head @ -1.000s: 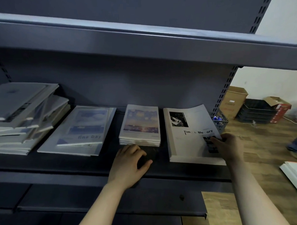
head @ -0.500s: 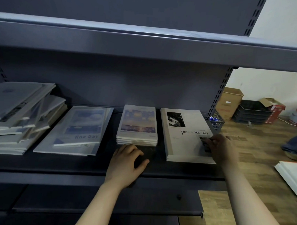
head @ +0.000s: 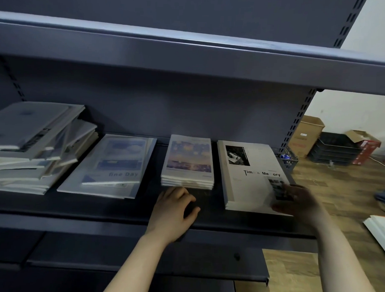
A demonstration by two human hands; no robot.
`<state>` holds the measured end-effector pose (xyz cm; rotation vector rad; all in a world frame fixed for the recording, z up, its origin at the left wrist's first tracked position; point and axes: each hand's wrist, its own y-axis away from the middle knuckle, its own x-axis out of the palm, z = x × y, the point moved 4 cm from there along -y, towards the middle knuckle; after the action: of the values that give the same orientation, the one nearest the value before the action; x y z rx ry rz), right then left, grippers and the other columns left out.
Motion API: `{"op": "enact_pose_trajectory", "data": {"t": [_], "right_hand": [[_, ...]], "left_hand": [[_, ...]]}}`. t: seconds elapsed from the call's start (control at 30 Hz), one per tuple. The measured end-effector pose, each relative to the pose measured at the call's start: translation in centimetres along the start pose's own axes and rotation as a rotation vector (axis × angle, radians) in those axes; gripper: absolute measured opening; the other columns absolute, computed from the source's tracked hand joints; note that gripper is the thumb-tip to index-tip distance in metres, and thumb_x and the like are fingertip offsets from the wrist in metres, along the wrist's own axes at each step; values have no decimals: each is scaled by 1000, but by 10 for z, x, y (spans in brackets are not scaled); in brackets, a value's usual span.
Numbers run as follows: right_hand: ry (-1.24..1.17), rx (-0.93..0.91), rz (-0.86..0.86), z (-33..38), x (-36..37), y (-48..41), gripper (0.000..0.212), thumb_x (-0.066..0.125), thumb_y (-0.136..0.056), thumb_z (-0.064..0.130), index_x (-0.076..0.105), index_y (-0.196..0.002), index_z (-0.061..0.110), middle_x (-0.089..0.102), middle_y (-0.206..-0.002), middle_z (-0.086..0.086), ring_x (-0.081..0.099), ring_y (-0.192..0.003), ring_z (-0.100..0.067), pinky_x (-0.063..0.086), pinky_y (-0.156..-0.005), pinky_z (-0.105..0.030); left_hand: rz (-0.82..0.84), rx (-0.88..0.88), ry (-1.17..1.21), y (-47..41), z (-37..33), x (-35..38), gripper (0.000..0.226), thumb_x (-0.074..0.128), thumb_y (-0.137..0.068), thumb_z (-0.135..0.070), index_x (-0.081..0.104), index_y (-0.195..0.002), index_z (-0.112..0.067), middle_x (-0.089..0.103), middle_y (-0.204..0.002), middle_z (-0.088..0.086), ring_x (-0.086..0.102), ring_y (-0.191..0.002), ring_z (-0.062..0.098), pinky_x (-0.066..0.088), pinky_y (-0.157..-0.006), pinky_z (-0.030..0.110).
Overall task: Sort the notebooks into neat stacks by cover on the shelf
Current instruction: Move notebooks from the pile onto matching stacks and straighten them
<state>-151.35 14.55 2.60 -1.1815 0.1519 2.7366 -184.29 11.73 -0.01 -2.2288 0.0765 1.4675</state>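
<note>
Head view, the only one. Flattened since a second ago: top notebook of the "Time & Memory" stack [head: 247, 176], then bowed up at its far right corner, now lying flat and square on the ones below. Right hand [head: 298, 199] slid to the near right corner of that cover, blurred with motion, so pressing or pinching cannot be told. Left hand [head: 174, 210] unmoved on the shelf [head: 97, 208] just in front of the sunset-cover stack [head: 189, 161], fingers loosely curled, holding nothing. Judged from this: one more notebook filed with its like, right-hand stack about squared, next pick likely due from the mixed pile.

Counted along the shelf, left to right: four groups.
- One untidy mixed pile [head: 30, 144], slanting and fanned, too jumbled to number.
- One "fine Day" stack [head: 112, 165], at least two, top one skewed.
- One sunset-cover stack, four or five by the page edges at its front, neat.
- One "Time & Memory" stack, several, exact number not readable.

Three cover kinds sorted so far — the pile at left yet to be worked through. Two hands, both bare.
</note>
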Motion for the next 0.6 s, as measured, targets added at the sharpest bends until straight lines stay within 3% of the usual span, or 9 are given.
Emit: {"op": "enact_pose_trajectory", "data": {"t": [0.1, 0.13, 0.2, 0.27, 0.33, 0.4, 0.47, 0.53, 0.6], "right_hand": [[-66, 105, 34, 5, 2, 6, 66, 84, -66, -1, 58, -126, 0, 61, -112, -13, 62, -94, -26, 55, -77, -28], [-41, 143, 35, 9, 2, 8, 70, 84, -67, 1, 55, -131, 2, 62, -116, -14, 61, -97, -26, 54, -77, -29], [177, 172, -26, 24, 0, 12, 77, 85, -68, 13, 50, -137, 10, 55, -131, -18, 52, -116, -34, 45, -96, -44], [398, 64, -116, 56, 6, 19, 73, 81, -73, 23, 49, -139, 18, 48, -140, -14, 41, -127, -35, 36, -104, -43], [286, -119, -141, 97, 25, 27, 56, 74, -80, 25, 56, -133, 20, 54, -135, -8, 50, -121, -29, 42, -101, -41], [72, -253, -106, 138, 50, 36, 35, 68, -86, 24, 65, -121, 24, 65, -119, 2, 62, -100, -16, 50, -87, -34], [-50, -333, -49, 173, 79, 41, 19, 65, -89, 23, 70, -107, 30, 69, -100, 11, 63, -85, -3, 47, -75, -24], [-117, -380, 4, 203, 110, 44, 14, 62, -90, 25, 70, -95, 36, 67, -86, 19, 61, -78, 4, 42, -70, -17], [-134, -403, 60, 227, 142, 44, 14, 58, -92, 27, 69, -96, 35, 65, -85, 20, 59, -78, 7, 41, -69, -13]], "left_hand": [[1, 36, 30, 2, 3, -3, 31, 46, -92, -44, 62, -112, -26, 53, -108, -11, 46, -104, 10, 38, -91, 28], [-2, 49, 39, 4, 4, -5, 30, 47, -92, -42, 64, -110, -25, 54, -107, -11, 47, -104, 10, 39, -90, 27], [-17, 62, 37, 7, 8, -10, 26, 50, -91, -39, 66, -107, -24, 57, -103, -10, 50, -101, 10, 40, -87, 26], [-43, 54, 33, 12, 16, -18, 23, 53, -90, -36, 68, -103, -23, 59, -99, -9, 52, -97, 12, 41, -83, 27], [-58, 38, 28, 18, 27, -27, 22, 56, -89, -33, 69, -102, -22, 61, -97, -7, 54, -94, 14, 42, -81, 27], [-70, 24, 17, 25, 39, -37, 20, 58, -88, -31, 70, -100, -21, 62, -97, -5, 55, -93, 16, 45, -78, 28], [-80, 10, 5, 31, 53, -49, 18, 59, -87, -30, 71, -98, -20, 63, -97, -4, 56, -93, 17, 46, -78, 29], [-85, 4, 6, 38, 66, -60, 17, 59, -88, -29, 71, -96, -20, 63, -95, -4, 57, -91, 18, 46, -78, 29], [-94, 18, 10, 43, 77, -71, 15, 58, -87, -28, 71, -93, -21, 64, -93, -6, 58, -89, 17, 46, -78, 30]]}}
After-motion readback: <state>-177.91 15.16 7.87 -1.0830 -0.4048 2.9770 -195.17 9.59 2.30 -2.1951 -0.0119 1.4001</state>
